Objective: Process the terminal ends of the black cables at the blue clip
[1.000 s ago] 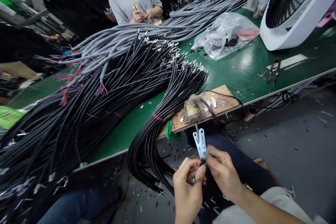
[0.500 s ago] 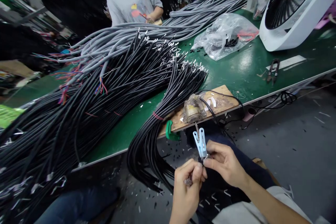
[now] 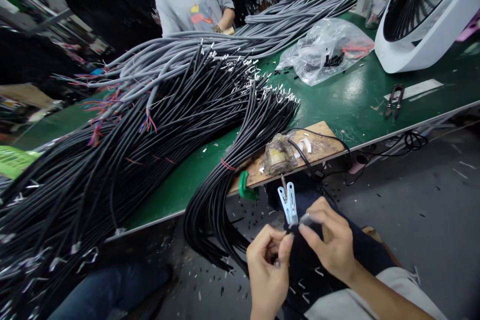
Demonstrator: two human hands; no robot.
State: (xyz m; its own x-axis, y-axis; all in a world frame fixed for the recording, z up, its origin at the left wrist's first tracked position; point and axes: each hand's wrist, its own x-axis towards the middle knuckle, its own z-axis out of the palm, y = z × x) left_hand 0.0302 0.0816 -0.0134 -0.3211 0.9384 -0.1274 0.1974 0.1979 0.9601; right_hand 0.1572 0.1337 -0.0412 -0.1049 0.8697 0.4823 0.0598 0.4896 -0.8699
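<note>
My left hand (image 3: 268, 265) is closed, thumb and fingers pinching the end of a black cable (image 3: 289, 229) just below a light-blue clothespin (image 3: 288, 203). The clothespin hangs jaws down on the thin shaft (image 3: 284, 180) of a small motor (image 3: 278, 155) wrapped in clear film. Right of the clothespin's jaws is my right hand (image 3: 332, 240), its thumb and forefinger slightly apart and blurred at the tips. The jaws' contact with the cable end is too small to make out.
The motor sits on a wooden board (image 3: 322, 140) with a green clamp (image 3: 247, 186). Bundled black cables (image 3: 210, 200) hang over the green table's edge. Behind lie grey cables (image 3: 180, 42), a plastic bag (image 3: 311, 55), snips (image 3: 395, 101) and a white fan (image 3: 408, 55). A co-worker (image 3: 195, 0) is across the table.
My right thumb and fingers have parted and drawn slightly away from the cable end at the clothespin. My left hand stays closed just below it. The whole view has shifted slightly.
</note>
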